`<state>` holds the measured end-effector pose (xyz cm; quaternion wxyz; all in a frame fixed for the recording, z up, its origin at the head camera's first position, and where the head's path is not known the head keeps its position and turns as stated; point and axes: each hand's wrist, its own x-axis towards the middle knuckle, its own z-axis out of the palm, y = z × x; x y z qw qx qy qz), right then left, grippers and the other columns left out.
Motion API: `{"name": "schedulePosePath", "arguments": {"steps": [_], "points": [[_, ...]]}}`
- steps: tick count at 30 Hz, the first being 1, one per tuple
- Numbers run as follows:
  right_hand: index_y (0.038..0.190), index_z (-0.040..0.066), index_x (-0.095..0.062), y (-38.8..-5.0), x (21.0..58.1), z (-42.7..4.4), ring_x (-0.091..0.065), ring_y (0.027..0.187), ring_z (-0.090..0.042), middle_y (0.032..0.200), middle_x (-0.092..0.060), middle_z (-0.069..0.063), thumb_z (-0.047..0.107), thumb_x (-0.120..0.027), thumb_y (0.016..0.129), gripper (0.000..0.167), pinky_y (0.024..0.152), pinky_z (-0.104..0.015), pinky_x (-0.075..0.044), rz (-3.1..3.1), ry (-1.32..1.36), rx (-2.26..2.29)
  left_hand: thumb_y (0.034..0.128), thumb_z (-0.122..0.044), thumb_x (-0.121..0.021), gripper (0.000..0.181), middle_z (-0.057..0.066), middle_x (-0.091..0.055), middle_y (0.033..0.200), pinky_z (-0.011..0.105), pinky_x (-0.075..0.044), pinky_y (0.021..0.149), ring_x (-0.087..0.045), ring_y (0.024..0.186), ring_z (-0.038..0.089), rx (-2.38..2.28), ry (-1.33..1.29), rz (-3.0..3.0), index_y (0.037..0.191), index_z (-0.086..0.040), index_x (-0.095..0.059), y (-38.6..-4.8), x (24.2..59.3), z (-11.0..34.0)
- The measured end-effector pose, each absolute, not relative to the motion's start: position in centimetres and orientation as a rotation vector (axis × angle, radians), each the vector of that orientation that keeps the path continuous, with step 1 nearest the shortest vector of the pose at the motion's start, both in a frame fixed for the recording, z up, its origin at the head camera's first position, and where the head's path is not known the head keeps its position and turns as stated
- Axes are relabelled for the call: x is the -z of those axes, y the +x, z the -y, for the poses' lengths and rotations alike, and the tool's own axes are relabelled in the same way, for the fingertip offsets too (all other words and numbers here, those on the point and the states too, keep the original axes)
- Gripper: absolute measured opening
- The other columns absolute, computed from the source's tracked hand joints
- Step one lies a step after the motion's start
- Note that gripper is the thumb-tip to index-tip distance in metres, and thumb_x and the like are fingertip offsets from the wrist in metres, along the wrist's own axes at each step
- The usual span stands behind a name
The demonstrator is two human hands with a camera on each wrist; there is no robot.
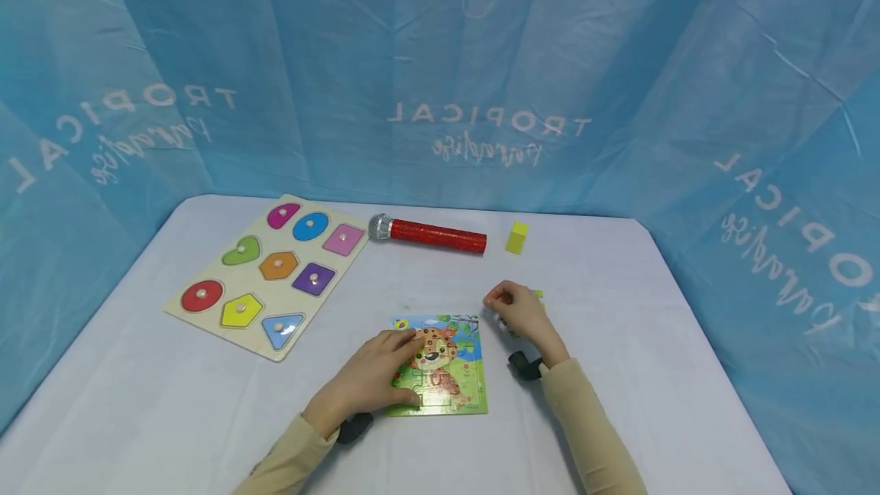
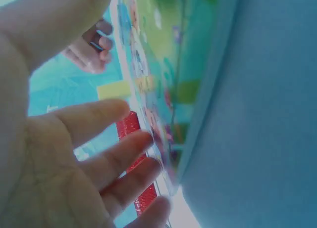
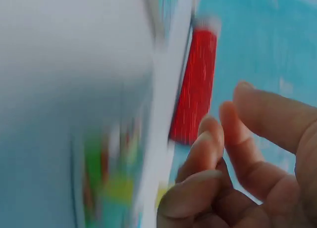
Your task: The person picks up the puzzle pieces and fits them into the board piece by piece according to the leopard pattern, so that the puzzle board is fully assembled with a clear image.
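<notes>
My left hand [image 1: 374, 373] rests on the left side of a square jigsaw puzzle [image 1: 470, 396] with a spotted cartoon cat on it. Its fingers are spread and nearly straight in the left wrist view, where the puzzle [image 2: 163, 50] stands edge-on. To the right of the puzzle is my right hand [image 1: 525, 314], its fingers loosely bent. Nothing shows between its thumb and fingers [image 3: 195, 188] in the right wrist view. Below that hand lies a small colourful flat piece [image 1: 538, 295], mostly hidden in the head view and blurred in the right wrist view.
A wooden shape board [image 1: 261, 300] with several coloured knobbed pieces lies at the left. Toward the back are a red toy microphone [image 1: 437, 236] with a silver head and a yellow block [image 1: 517, 237]. Blue printed curtains [image 1: 426, 44] surround the white-covered table [image 1: 660, 403].
</notes>
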<state>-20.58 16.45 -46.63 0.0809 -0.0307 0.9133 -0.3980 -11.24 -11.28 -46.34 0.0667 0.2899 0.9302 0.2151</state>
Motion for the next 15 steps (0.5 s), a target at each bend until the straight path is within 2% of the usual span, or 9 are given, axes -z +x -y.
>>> {"name": "schedulePosePath", "arguments": {"steps": [3,5,7,10,15], "points": [[0.11,0.008,-0.066,-21.1,46.5,-18.8,-0.06,0.095,-0.026,0.108,-0.065,-0.012,0.02,-0.066,0.092,0.022,0.081,-0.039,-0.052,-2.82,-0.076,1.121,0.0697,-0.047,-0.082,0.09,0.015,-0.047,0.146,0.051,-0.044,0.104,-0.044,0.132,0.033,-0.604,0.861,-2.827,0.142,-0.005,-0.049,-11.3,46.5,11.3],[0.122,0.006,-0.063,-21.3,46.5,-20.3,-0.056,0.112,-0.033,0.124,-0.061,-0.017,0.017,-0.069,0.089,0.035,0.095,-0.047,-0.049,-2.854,-0.094,1.019,0.0674,-0.048,-0.084,0.094,0.014,-0.047,0.147,0.05,-0.045,0.103,-0.044,0.132,0.032,-0.596,0.843,-2.835,0.142,-0.004,-0.047,-11.4,46.6,11.3],[0.13,0.004,-0.058,-21.3,46.5,-21.4,-0.051,0.122,-0.039,0.134,-0.054,-0.021,0.013,-0.071,0.086,0.047,0.103,-0.054,-0.043,-2.864,-0.13,0.926,0.0664,-0.048,-0.084,0.098,0.012,-0.046,0.148,0.049,-0.044,0.105,-0.043,0.134,0.031,-0.62,0.814,-2.825,0.143,-0.003,-0.045,-11.5,46.7,11.4],[0.135,0.003,-0.055,-21.2,46.4,-22.3,-0.046,0.125,-0.044,0.138,-0.049,-0.025,0.01,-0.073,0.082,0.056,0.105,-0.057,-0.04,-2.857,-0.145,0.856,0.0656,-0.047,-0.085,0.099,0.012,-0.045,0.149,0.049,-0.044,0.106,-0.042,0.135,0.031,-0.662,0.799,-2.807,0.144,-0.002,-0.045,-11.6,46.8,11.4],[0.134,0.003,-0.054,-20.8,46.2,-22.7,-0.051,0.112,-0.039,0.13,-0.048,-0.028,0.015,-0.075,0.082,0.057,0.096,-0.055,-0.045,-2.81,-0.007,0.857,0.0652,-0.045,-0.086,0.096,0.011,-0.045,0.148,0.048,-0.046,0.104,-0.041,0.135,0.03,-0.708,0.791,-2.788,0.142,-0.003,-0.047,-11.7,46.8,11.5]]}}
